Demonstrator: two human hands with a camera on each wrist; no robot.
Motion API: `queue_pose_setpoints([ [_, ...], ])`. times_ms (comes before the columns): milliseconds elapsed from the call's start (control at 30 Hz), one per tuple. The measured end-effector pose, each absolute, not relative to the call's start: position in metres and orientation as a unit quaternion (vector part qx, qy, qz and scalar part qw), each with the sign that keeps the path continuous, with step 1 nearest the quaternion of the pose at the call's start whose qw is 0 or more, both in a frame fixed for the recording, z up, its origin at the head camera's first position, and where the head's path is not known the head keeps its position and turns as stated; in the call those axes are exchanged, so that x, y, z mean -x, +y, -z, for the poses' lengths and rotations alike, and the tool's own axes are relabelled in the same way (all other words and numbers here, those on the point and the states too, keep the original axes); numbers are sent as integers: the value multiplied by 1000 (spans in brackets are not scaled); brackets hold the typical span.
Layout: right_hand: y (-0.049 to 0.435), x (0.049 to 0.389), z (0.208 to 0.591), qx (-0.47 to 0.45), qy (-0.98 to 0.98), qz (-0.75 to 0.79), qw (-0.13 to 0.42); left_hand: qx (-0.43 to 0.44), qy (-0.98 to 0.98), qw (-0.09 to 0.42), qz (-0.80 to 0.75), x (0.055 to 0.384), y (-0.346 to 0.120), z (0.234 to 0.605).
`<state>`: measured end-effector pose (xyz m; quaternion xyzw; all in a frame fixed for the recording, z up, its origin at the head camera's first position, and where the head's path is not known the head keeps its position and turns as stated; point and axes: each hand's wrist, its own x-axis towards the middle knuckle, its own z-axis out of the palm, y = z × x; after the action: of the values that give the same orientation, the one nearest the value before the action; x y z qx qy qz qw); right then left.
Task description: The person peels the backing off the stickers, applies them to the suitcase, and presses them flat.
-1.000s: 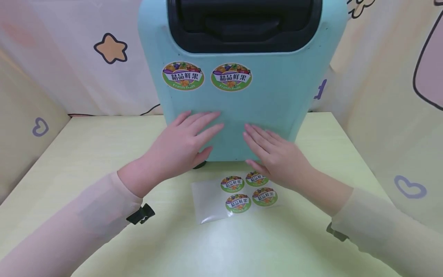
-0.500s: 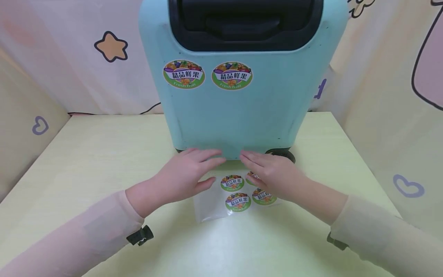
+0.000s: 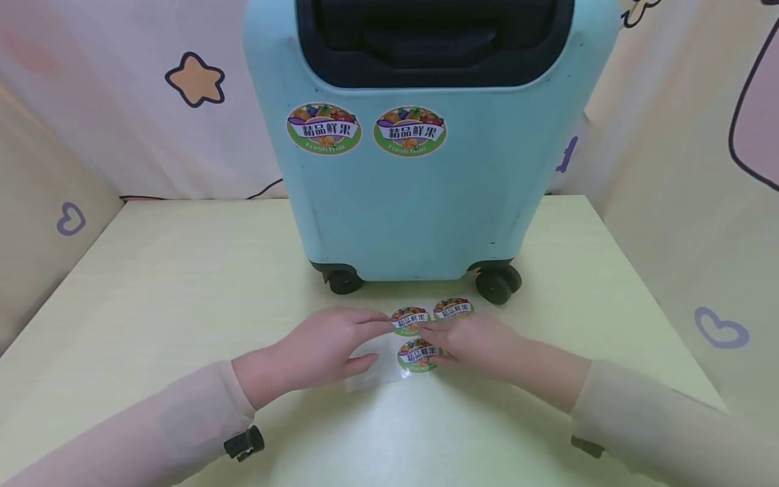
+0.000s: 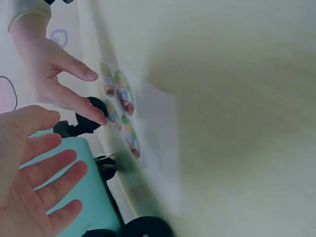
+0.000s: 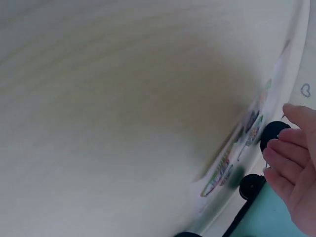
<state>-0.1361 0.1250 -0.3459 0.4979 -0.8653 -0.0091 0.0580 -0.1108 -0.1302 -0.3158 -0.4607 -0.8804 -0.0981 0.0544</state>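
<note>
A backing sheet bearing oval fruit stickers lies on the table. My left hand hovers over its left part with fingers extended, and in the left wrist view that hand holds nothing. Over the sheet's right side is my right hand, its fingers stretched out above the stickers and covering one of them. The right wrist view shows the right hand raised over the table, palm side visible and holding nothing. Two matching stickers, a left one and a right one, are on the front of a light blue suitcase.
The suitcase stands upright behind the sheet on black wheels, with a black recessed panel at its top. A pale wooden table lies below. Patterned cloth hangs at the back and sides; a thin dark cord runs along the rear.
Both hands have come away from the suitcase's lower front and moved down and toward me, over the sticker sheet. The suitcase's wheels are now uncovered.
</note>
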Motion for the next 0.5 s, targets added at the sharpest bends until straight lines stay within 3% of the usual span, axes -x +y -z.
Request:
queue_pose_setpoints([
  [133, 122, 133, 350, -487, -873, 10, 13, 424, -897, -17, 125, 105, -130, 321],
  [500, 113, 132, 359, -483, -875, 22, 3, 343, -869, -181, 307, 95, -127, 340],
])
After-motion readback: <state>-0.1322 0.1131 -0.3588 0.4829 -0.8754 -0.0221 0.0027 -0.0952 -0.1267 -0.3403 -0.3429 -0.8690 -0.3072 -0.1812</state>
